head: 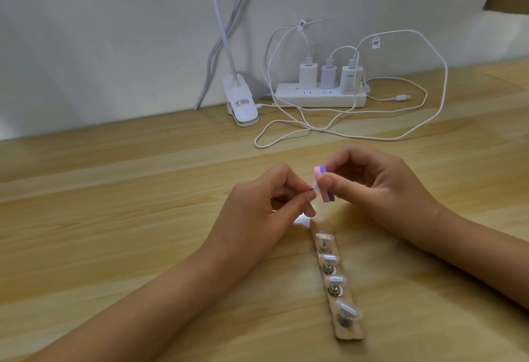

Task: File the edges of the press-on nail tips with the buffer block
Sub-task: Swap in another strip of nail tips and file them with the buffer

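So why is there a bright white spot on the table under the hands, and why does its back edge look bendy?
Head view: the spot is light glaring off the table just below the left hand; head view too: the wide-angle lens bows the far edge; the tiny nail tip by the buffer block looks smeared.

White power strip (320, 99) is sitting against the wall (114, 46), three chargers (308, 73) plugged in, cables (310, 129) looping over the wooden table (114, 204). Clip lamp (242, 103) is standing just left of it.
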Demonstrator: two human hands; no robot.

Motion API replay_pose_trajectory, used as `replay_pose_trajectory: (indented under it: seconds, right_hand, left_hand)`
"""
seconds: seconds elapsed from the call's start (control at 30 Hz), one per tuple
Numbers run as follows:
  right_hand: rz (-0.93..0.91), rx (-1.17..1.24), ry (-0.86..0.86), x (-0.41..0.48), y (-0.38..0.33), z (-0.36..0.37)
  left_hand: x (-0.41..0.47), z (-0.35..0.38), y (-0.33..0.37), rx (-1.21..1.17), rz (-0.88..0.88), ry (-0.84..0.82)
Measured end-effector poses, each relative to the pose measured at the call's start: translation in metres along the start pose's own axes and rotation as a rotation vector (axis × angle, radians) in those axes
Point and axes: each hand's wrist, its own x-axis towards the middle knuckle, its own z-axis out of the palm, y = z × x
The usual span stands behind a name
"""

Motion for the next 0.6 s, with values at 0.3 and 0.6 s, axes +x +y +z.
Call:
replay_pose_trajectory:
  seconds: [0.3, 0.6]
  right_hand:
    - [0.041, -0.052, 0.035, 0.0016, 0.0012, 0.0002]
    - [0.069, 0.013, 0.084, 0.0068, 0.0021, -0.0037]
  left_hand:
    - [-0.0007, -0.0003, 0.0002, -0.034, -0.006, -0.012]
    - [0.0007, -0.0022, 0.0039, -0.078, -0.039, -0.083]
